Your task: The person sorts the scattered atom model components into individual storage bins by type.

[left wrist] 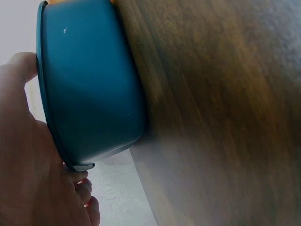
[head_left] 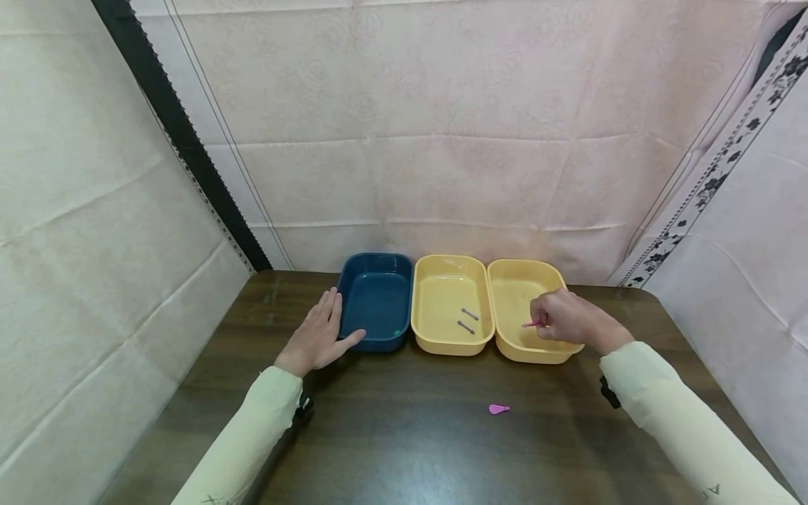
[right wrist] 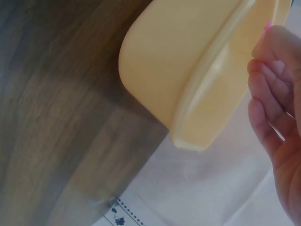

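My left hand [head_left: 318, 335] lies with straight fingers along the left rim of a dark blue tray [head_left: 376, 301], thumb spread over its near corner. In the left wrist view the fingers touch that rim from outside. My right hand [head_left: 562, 315] pinches a small, slim pink piece [head_left: 532, 324] between thumb and fingertips, over the right yellow tray [head_left: 525, 280]. Only a pink tip shows in the right wrist view. On the table in front lies a small pink teardrop-shaped piece [head_left: 499, 409] with a narrow end.
Between the blue and right yellow trays stands another yellow tray [head_left: 445, 280], holding two small greyish-purple sticks with knobbed ends [head_left: 466, 327]. A tiny green spot [head_left: 397, 332] shows in the blue tray. Pale cloth [head_left: 442, 140] hangs behind the dark wooden table [head_left: 404, 435] and at both sides.
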The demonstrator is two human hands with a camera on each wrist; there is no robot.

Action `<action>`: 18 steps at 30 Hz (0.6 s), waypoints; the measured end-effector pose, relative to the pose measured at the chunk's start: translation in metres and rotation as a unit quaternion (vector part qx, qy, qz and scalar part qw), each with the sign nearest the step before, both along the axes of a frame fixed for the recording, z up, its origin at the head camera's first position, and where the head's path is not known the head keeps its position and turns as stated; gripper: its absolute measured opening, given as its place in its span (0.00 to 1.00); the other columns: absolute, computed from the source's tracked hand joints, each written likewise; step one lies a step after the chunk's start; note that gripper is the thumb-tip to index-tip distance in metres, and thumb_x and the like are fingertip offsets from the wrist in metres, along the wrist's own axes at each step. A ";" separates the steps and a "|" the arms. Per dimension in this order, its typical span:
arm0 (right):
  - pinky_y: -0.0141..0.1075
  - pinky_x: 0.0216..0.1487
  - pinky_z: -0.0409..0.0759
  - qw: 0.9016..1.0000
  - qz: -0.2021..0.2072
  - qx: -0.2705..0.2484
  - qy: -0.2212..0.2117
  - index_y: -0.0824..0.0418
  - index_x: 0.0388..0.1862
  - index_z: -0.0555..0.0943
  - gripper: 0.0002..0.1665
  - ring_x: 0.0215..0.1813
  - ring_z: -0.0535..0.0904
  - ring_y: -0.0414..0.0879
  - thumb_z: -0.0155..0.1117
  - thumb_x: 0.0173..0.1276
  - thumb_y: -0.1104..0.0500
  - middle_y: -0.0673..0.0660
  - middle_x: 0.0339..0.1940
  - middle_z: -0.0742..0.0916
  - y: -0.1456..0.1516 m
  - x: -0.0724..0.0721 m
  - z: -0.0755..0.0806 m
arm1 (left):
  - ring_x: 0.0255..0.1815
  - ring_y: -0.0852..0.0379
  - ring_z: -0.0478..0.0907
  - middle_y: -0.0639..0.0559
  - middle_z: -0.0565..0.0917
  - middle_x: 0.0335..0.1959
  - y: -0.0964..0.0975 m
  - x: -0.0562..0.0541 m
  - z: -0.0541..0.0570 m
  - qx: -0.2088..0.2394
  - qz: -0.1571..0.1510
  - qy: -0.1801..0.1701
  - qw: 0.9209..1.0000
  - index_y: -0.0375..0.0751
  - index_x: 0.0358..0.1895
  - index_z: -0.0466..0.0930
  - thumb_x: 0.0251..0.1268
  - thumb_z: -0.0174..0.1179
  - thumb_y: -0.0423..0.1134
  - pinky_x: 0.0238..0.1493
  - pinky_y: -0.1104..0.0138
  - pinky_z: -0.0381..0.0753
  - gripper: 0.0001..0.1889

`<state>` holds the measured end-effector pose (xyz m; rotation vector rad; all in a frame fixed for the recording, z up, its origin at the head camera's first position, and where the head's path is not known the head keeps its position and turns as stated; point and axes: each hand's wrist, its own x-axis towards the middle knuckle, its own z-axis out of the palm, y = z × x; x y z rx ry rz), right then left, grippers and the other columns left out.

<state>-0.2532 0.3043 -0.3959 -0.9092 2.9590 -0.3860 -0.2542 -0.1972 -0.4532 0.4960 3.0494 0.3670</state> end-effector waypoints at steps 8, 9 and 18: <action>0.35 0.31 0.79 0.999 -0.044 -0.003 0.022 0.58 0.28 0.85 0.08 0.28 0.77 0.40 0.74 0.62 0.68 0.49 0.25 0.85 -0.003 -0.007 -0.009 | 0.90 0.35 0.40 0.34 0.41 0.89 0.000 0.000 0.000 -0.003 -0.003 0.001 1.000 0.28 0.85 0.40 0.76 0.46 0.73 0.87 0.41 0.50 0.56; 0.38 0.33 0.81 0.998 -0.052 -0.004 0.033 0.59 0.30 0.85 0.06 0.30 0.78 0.42 0.74 0.62 0.67 0.50 0.26 0.86 -0.003 -0.008 -0.009 | 0.90 0.35 0.41 0.34 0.41 0.89 0.000 0.000 0.000 -0.004 -0.003 0.001 1.000 0.29 0.85 0.40 0.76 0.46 0.73 0.87 0.41 0.50 0.56; 0.49 0.42 0.88 0.995 -0.045 -0.027 0.080 0.67 0.36 0.87 0.05 0.37 0.86 0.53 0.75 0.62 0.68 0.58 0.32 0.89 -0.002 -0.001 0.008 | 0.90 0.34 0.40 0.34 0.40 0.89 0.000 -0.001 0.001 -0.001 -0.003 -0.001 1.000 0.29 0.85 0.39 0.76 0.46 0.72 0.87 0.41 0.49 0.56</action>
